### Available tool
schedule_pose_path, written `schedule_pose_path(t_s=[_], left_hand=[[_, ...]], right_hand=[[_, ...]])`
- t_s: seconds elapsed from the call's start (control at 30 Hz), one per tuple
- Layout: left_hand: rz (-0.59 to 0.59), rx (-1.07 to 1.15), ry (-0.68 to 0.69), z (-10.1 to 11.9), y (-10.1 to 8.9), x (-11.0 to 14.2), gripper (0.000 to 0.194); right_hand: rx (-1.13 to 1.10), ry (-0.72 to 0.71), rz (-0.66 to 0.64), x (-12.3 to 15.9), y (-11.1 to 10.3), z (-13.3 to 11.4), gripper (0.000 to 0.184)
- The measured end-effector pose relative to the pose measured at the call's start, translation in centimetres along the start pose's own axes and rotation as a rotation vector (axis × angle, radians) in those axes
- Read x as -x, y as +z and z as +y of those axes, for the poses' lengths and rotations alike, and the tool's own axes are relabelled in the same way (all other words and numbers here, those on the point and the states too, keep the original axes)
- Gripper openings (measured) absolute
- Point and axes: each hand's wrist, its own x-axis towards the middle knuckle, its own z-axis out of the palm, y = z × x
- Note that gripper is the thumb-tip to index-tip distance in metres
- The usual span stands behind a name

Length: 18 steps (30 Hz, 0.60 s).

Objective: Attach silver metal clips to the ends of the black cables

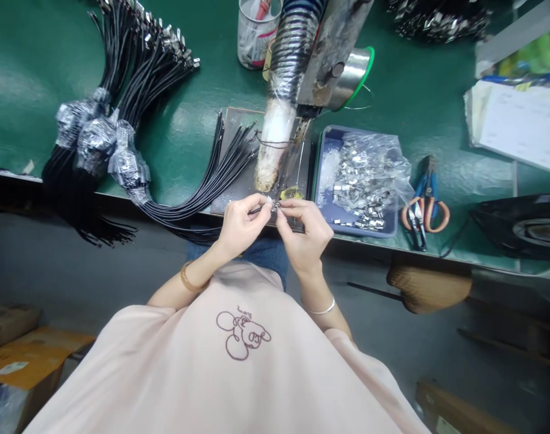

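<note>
My left hand [244, 224] pinches the end of a black cable near the table's front edge. Close against it, my right hand [304, 232] has thumb and forefinger closed on a small metal connector [276, 205] at that cable end. The fingertips partly hide both pieces. A bundle of black cables [198, 199] fans out on the left, its tips lying on a dark board [230, 123]. Just beyond my fingers are the mouth of a taped hose [268, 172] and a yellowish sponge [292, 193].
At right, a blue tray [322, 217] holds a plastic bag of metal connectors [365, 166]. Beside it lie pliers [429, 187] and small snips [417, 223]. A solder wire spool [354, 78] hangs on the metal stand. Wrapped cable bundles [125, 150] lie at left.
</note>
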Motion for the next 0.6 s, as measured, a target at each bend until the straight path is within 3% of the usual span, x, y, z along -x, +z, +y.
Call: schedule_pose_path(t_s=[0.6], left_hand=[[-0.031, -0.116, 0.091, 0.10, -0.43, 0.53, 0.019]], right_hand=[[0.012, -0.073, -0.059, 0.41, -0.76, -0.13, 0.015]])
